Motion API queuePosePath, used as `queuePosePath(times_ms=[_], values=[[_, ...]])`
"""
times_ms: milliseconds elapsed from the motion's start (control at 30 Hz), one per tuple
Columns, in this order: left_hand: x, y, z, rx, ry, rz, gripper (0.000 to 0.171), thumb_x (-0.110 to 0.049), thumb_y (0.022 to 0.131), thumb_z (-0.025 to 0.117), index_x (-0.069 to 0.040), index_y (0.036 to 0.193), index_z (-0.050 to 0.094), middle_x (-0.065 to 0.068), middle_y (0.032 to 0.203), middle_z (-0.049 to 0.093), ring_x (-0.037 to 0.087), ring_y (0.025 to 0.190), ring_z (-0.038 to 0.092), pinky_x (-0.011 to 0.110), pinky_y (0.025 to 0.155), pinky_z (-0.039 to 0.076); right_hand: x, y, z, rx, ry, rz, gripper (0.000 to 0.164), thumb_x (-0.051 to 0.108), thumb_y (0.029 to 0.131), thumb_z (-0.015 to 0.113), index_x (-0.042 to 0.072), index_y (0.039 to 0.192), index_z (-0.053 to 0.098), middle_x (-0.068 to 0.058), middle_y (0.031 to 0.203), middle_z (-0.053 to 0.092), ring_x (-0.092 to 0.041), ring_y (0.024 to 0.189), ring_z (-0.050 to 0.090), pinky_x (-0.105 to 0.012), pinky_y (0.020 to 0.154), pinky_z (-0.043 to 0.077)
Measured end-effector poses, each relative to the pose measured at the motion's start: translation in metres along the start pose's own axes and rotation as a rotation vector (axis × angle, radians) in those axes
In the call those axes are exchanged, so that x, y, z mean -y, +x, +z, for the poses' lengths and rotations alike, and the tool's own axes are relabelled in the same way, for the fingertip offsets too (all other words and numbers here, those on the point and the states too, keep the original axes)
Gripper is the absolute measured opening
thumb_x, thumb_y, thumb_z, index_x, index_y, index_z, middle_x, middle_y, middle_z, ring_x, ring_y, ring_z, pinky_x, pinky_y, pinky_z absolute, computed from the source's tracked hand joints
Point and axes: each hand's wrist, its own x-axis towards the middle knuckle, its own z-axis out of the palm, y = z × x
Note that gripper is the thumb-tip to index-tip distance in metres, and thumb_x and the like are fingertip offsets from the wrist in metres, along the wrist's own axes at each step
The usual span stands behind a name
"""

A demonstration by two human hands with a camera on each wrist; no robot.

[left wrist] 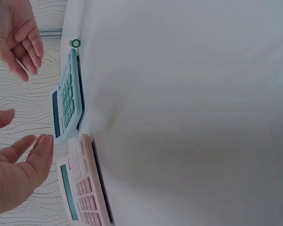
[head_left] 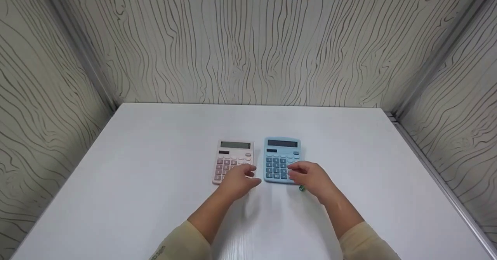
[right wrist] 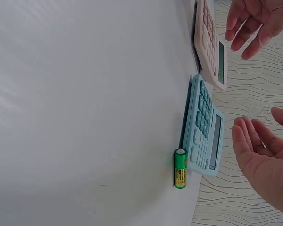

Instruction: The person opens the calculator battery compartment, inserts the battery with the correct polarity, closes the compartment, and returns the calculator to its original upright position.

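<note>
A pink calculator [head_left: 233,153] and a light blue calculator [head_left: 282,155] lie side by side on the white table. My left hand [head_left: 237,182] hovers over the pink one's lower right part, fingers loosely bent and holding nothing. Above the blue one's lower right corner is my right hand [head_left: 312,178], also holding nothing, its fingers relaxed. Beside the blue calculator lies a green battery [right wrist: 180,168] with a gold label; in the head view only a bit of it shows below my right hand. Some keys of both calculators are hidden by the hands.
The white table [head_left: 155,155] spreads around the calculators. Panels with a wood-grain pattern [head_left: 248,42] stand behind it and on both sides. Metal posts [head_left: 81,46] run up at the back corners.
</note>
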Motion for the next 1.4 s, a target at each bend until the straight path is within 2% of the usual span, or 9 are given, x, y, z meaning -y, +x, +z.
queuePosePath(times_ms=[133, 367, 533, 667, 900, 1200, 1400], values=[[0.005, -0.003, -0.005, -0.002, -0.018, -0.011, 0.042, -0.025, 0.082, 0.068, -0.010, 0.119, 0.058, 0.007, 0.110, 0.060, 0.022, 0.100, 0.057, 0.036, 0.083, 0.050, 0.000, -0.001, 0.005, 0.002, 0.038, -0.001, 0.029, 0.021, 0.087, 0.061, 0.006, 0.113, 0.062, -0.005, 0.109, 0.059, -0.017, 0.094, 0.058, -0.032, 0.086, 0.049], [0.014, 0.006, -0.026, -0.095, 0.004, -0.036, 0.038, -0.024, 0.084, 0.065, -0.010, 0.118, 0.058, 0.007, 0.111, 0.060, 0.023, 0.104, 0.055, 0.036, 0.085, 0.048, 0.004, 0.003, 0.022, 0.017, 0.031, 0.006, 0.030, 0.023, 0.088, 0.061, 0.007, 0.113, 0.063, -0.003, 0.108, 0.059, -0.016, 0.095, 0.058, -0.034, 0.086, 0.048], [0.022, 0.014, -0.042, -0.149, -0.069, -0.107, 0.038, -0.023, 0.086, 0.062, -0.008, 0.121, 0.057, 0.008, 0.112, 0.059, 0.022, 0.105, 0.054, 0.036, 0.089, 0.046, 0.011, 0.006, 0.040, 0.024, -0.014, -0.010, 0.029, 0.022, 0.089, 0.059, 0.009, 0.115, 0.063, -0.004, 0.112, 0.060, -0.017, 0.099, 0.057, -0.036, 0.087, 0.048], [0.033, 0.020, -0.050, -0.192, -0.096, -0.158, 0.041, -0.024, 0.087, 0.060, -0.007, 0.123, 0.055, 0.010, 0.118, 0.057, 0.026, 0.113, 0.051, 0.040, 0.095, 0.041, 0.015, 0.009, 0.053, 0.021, -0.053, -0.023, 0.029, 0.023, 0.089, 0.059, 0.009, 0.114, 0.063, -0.005, 0.114, 0.060, -0.020, 0.104, 0.055, -0.036, 0.088, 0.047], [0.054, 0.027, -0.064, -0.220, -0.163, -0.229, 0.043, -0.027, 0.089, 0.055, -0.005, 0.126, 0.052, 0.015, 0.127, 0.051, 0.031, 0.118, 0.046, 0.043, 0.096, 0.040, 0.023, 0.017, 0.075, 0.048, -0.098, -0.020, 0.032, 0.023, 0.090, 0.057, 0.007, 0.117, 0.060, -0.009, 0.117, 0.060, -0.026, 0.111, 0.054, -0.039, 0.090, 0.045], [0.067, 0.036, -0.067, -0.220, -0.226, -0.304, 0.050, -0.029, 0.091, 0.051, -0.006, 0.134, 0.042, 0.018, 0.134, 0.043, 0.035, 0.122, 0.043, 0.045, 0.096, 0.039, 0.026, 0.022, 0.096, 0.119, -0.097, 0.041, 0.049, 0.031, 0.089, 0.057, 0.007, 0.131, 0.048, -0.011, 0.130, 0.051, -0.030, 0.122, 0.045, -0.044, 0.097, 0.039], [0.068, 0.039, -0.061, -0.195, -0.259, -0.341, 0.052, -0.030, 0.091, 0.050, -0.006, 0.135, 0.039, 0.018, 0.140, 0.036, 0.035, 0.126, 0.038, 0.043, 0.095, 0.041, 0.025, 0.023, 0.104, 0.139, -0.057, 0.064, 0.051, 0.033, 0.089, 0.056, 0.009, 0.133, 0.046, -0.008, 0.133, 0.049, -0.030, 0.125, 0.041, -0.046, 0.099, 0.035]])
